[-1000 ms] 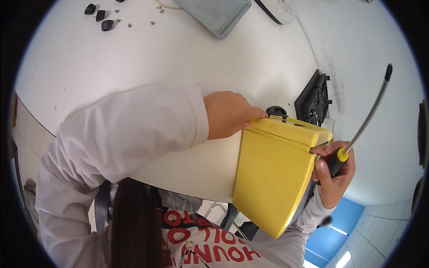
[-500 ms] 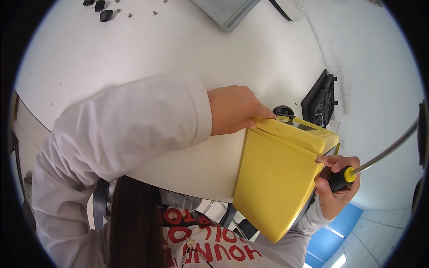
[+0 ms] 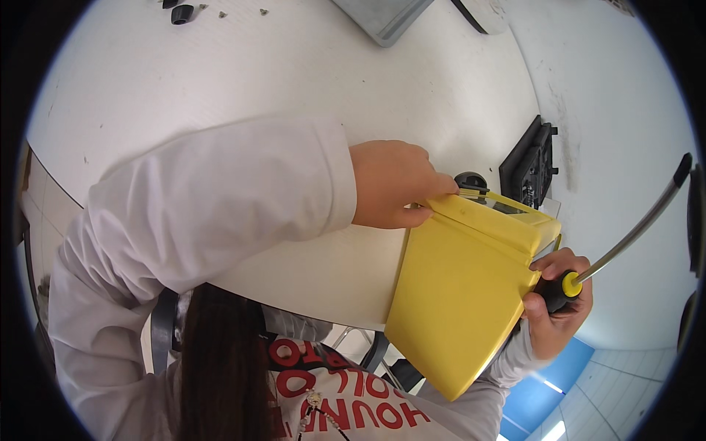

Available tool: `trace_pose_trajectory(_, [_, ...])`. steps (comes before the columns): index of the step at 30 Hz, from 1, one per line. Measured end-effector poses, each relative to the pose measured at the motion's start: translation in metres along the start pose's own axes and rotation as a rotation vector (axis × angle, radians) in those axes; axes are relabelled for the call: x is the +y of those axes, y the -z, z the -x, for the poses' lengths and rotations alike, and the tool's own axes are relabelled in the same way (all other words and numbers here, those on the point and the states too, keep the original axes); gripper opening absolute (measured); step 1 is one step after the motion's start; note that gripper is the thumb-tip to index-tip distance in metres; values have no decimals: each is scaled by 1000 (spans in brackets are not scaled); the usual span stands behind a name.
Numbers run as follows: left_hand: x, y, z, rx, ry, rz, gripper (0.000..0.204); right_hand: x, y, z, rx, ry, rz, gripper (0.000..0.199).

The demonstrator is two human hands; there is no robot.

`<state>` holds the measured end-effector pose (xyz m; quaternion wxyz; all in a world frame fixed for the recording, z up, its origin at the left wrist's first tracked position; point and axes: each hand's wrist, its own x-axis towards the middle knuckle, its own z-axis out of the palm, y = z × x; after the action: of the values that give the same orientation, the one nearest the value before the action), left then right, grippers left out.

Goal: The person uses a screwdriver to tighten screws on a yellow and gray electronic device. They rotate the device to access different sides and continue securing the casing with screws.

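The yellow plastic casing [image 3: 460,294] is standing on edge at the near rim of the white table [image 3: 294,66], its lower part hanging out over the person's lap. The left hand [image 3: 393,184] is curling its fingers over the casing's top left corner and steadying it. The right hand [image 3: 555,301] is closing in a fist around the black-and-yellow handle of a screwdriver [image 3: 625,239], pressing against the casing's right edge while the metal shaft is pointing up and away, off any screw. Small black parts [image 3: 180,11] and loose screws are lying far across the table, so some taking apart looks done already. A black grille-like part [image 3: 531,165] is resting just behind the casing. How many fasteners are remaining cannot be told.
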<state>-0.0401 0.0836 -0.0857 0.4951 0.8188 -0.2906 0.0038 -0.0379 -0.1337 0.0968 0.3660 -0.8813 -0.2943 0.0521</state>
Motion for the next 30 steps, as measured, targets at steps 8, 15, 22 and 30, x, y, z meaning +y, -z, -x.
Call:
trace_pose_trajectory(8, [6,-12,1,40,3,-212,30,-6,0,-4,-77,-28,57,38])
trace_pose_trajectory(15, [6,-16,1,117,-42,-295,26,-13,-4,-10,-117,-119,53,38])
trace_pose_trajectory(22, [13,-12,-2,92,37,-254,27,-18,-4,-12,-122,-165,89,37])
trace_pose_trajectory(30, [10,-8,2,186,-26,-9,36,-16,-7,-13,-122,-77,139,36])
